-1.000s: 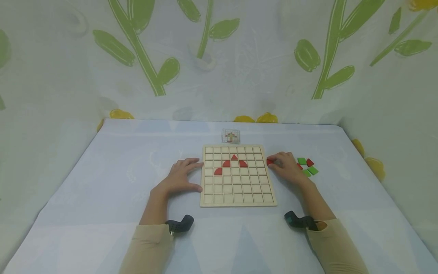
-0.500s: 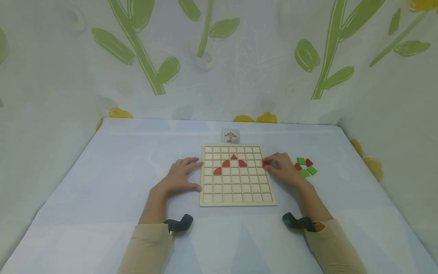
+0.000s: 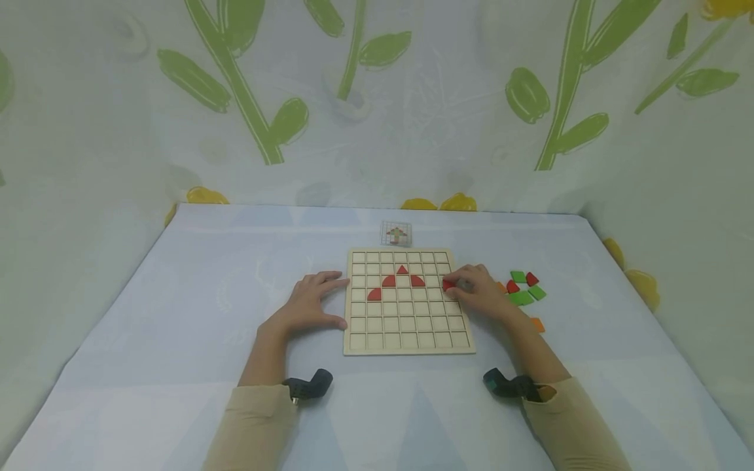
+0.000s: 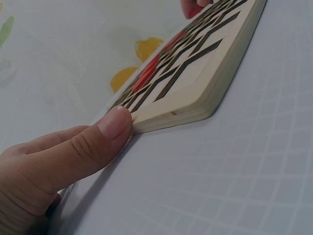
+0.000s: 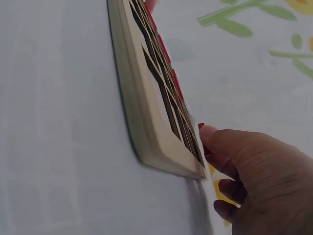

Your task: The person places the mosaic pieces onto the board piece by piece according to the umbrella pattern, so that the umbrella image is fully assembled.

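Note:
A square wooden grid board (image 3: 409, 340) lies flat on the table. My left hand (image 3: 312, 304) spans its left side, fingers spread, with fingertips and thumb touching the edge. In the left wrist view the thumb (image 4: 93, 144) presses the board's corner. My right hand (image 3: 483, 294) pinches a small red tile (image 3: 448, 286) between thumb and fingers, over the board's right columns. Set in the grid are a red triangle tile (image 3: 402, 269) and red curved-edge tiles, one at the left (image 3: 374, 295) and one at the right (image 3: 417, 281). The held tile's full outline is hidden by my fingers.
Beyond the board's far edge lies a pattern card (image 3: 396, 233). Right of my right hand are loose green tiles (image 3: 537, 293), red tiles (image 3: 532, 279) and an orange tile (image 3: 538, 325). A patterned cloth wall (image 3: 436, 131) rises behind the table.
My right hand has moved left with the red tile, from beside the board's right edge to over its grid. Orange tiles have come into sight near that arm. The left hand stays put.

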Demonstrator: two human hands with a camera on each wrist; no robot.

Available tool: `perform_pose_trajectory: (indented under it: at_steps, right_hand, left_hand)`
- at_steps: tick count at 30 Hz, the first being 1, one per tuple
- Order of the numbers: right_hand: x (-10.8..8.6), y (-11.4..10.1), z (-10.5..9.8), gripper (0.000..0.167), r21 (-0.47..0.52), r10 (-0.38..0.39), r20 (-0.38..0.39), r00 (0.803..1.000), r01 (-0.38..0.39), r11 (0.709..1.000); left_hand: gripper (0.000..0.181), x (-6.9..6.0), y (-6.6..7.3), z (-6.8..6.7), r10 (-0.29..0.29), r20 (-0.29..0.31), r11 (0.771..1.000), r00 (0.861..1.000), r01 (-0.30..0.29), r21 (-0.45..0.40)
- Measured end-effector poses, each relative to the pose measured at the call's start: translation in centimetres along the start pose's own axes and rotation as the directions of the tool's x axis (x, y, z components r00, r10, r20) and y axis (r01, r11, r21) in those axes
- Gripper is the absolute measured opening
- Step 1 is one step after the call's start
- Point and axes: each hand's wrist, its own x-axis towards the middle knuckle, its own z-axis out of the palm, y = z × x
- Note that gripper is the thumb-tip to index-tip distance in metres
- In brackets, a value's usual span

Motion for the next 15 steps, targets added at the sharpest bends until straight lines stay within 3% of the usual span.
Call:
perform_pose_trajectory:
  at_steps: [15]
  right_hand:
    - [0.2, -1.6, 0.8, 0.025, -0.023, -0.069, 0.005, 0.998, 0.069, 0.997]
  left_hand:
    - [0.087, 0.0, -0.1, 0.0, 0.015, -0.005, 1.000, 1.000, -0.015, -0.001]
